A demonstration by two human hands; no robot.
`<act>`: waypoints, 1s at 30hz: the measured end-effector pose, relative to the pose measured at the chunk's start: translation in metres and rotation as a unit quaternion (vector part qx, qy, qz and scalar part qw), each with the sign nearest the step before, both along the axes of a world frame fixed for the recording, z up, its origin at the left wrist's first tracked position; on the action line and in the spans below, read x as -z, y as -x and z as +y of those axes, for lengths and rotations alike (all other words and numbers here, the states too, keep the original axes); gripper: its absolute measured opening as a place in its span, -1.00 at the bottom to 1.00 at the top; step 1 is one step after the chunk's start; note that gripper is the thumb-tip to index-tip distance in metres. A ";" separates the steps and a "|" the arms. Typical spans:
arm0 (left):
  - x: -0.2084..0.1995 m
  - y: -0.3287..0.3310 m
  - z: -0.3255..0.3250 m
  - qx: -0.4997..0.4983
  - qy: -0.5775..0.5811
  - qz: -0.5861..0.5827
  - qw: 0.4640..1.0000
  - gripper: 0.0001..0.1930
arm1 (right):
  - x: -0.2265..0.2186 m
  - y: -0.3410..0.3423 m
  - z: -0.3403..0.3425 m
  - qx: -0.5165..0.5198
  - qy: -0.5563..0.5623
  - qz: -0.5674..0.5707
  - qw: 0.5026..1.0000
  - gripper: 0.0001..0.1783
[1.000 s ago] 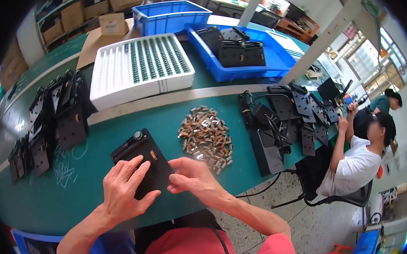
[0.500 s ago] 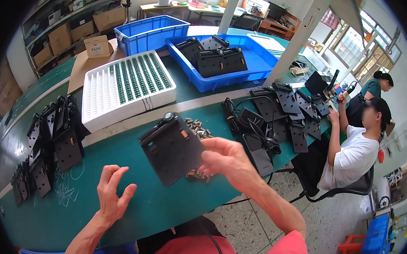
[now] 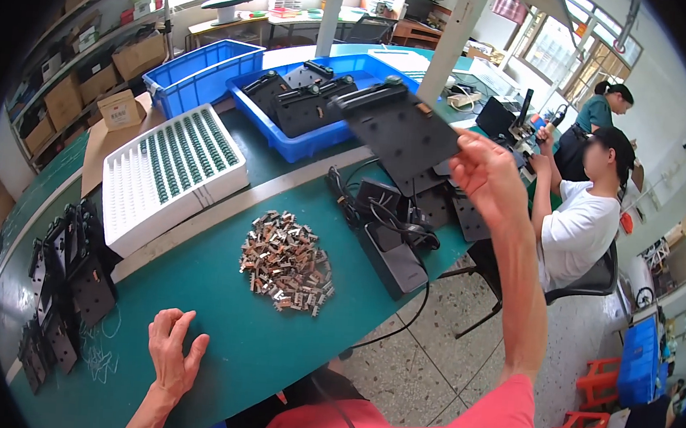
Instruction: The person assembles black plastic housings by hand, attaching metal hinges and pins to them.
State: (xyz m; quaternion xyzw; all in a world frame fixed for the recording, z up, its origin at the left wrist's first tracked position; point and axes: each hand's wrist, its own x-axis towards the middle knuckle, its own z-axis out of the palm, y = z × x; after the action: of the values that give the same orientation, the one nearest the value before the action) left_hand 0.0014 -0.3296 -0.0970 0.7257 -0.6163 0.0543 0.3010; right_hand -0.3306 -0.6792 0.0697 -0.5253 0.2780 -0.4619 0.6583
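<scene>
Head view, right hand [image 3: 493, 173]: thumb and fingers clamped on the edge of the black plate [image 3: 400, 134], lifted clear of the green table [image 3: 233, 302].
Plate direction: left of the right fingers, reaching away from them.
Plate long axis: slanting from the grip up and to the left, dark roller edge [image 3: 371, 94] at the far end.
Nearer hand: the right; left hand [image 3: 174, 352] well apart, fingers loosely curled, thumb apart, holding nothing.
Shallow blue tray [image 3: 304, 145]: beyond and left of the right fingers, partly covered by the plate.
Metal-piece pile [image 3: 288, 262]: ahead and right of the left fingers.
Since half a second ago: plate farther out and rightward, pile uncovered.
</scene>
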 end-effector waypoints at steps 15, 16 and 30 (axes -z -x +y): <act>0.000 0.003 0.000 -0.015 -0.019 -0.010 1.000 -0.59 | 0.090 0.129 -0.165 0.284 -0.062 -0.035 0.956 -0.85; -0.001 0.004 0.001 -0.018 -0.023 -0.008 1.000 -0.59 | 0.095 0.134 -0.172 0.297 -0.074 -0.031 0.951 -0.86; 0.000 0.001 -0.001 -0.017 -0.048 -0.030 0.998 -0.59 | 0.148 0.146 -0.226 0.327 -0.144 -0.019 0.934 -0.94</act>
State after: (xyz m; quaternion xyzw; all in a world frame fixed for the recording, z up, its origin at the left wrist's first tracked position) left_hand 0.0002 -0.3305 -0.0974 0.7477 -0.6143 0.0516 0.2467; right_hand -0.4762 -0.9054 -0.0785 -0.2965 0.4852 -0.6165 0.5446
